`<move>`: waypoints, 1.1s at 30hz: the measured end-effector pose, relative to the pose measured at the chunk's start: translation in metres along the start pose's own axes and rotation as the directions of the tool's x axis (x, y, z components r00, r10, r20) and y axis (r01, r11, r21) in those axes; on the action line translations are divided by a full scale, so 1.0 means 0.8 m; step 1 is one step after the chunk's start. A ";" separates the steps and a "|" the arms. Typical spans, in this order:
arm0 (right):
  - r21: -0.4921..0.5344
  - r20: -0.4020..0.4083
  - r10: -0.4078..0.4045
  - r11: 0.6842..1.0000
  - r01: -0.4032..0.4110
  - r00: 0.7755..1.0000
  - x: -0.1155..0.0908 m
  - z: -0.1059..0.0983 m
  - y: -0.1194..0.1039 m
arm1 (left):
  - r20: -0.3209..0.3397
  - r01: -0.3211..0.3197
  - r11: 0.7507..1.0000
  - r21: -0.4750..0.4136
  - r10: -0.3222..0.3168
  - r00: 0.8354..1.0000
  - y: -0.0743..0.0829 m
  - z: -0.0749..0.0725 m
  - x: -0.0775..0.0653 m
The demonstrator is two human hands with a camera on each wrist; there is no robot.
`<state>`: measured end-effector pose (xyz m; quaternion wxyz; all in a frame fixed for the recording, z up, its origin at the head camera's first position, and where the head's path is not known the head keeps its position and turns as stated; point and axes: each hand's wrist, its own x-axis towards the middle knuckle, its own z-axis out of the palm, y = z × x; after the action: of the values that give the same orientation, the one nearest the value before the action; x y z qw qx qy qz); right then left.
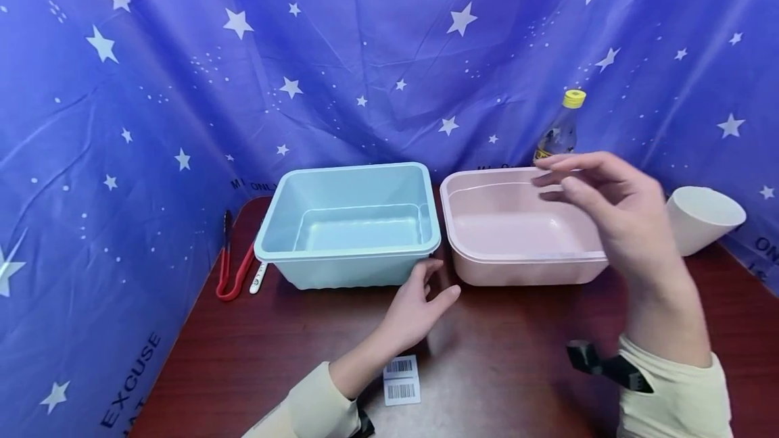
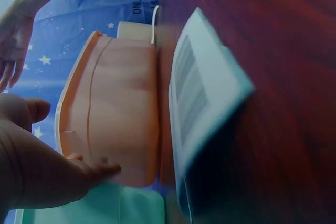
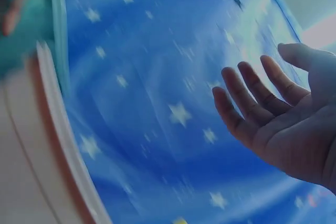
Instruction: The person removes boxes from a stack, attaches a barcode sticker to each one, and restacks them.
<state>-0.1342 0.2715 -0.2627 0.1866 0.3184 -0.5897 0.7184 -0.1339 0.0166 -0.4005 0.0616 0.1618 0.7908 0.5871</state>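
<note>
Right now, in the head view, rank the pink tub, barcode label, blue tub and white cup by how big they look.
1. Blue tub and pink tub: too close to rank; the right hand covers part of the pink one.
2. White cup
3. Barcode label

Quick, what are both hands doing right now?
Left hand: open, beside the blue tub, holding nothing.
Right hand: open in the air, holding nothing.
</note>
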 end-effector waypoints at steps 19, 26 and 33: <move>-0.056 0.358 0.515 0.844 -0.533 0.779 -0.055 0.102 0.084 | 0.050 0.016 0.994 -0.109 -0.011 0.999 -0.025 -0.084 -0.049; -0.082 0.348 0.688 0.699 -0.710 0.637 -0.095 0.122 0.128 | 0.053 0.073 0.978 -0.195 -0.064 0.997 -0.042 -0.102 -0.060; -0.072 0.330 0.749 0.627 -0.776 0.574 -0.132 0.132 0.155 | 0.132 0.152 0.961 -0.232 -0.124 0.984 -0.057 -0.108 -0.070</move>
<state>-0.1122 0.1520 -0.4142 -0.2547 0.1558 -0.6618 0.6876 -0.1142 -0.0920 -0.4226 0.1676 0.1315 0.7179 0.6628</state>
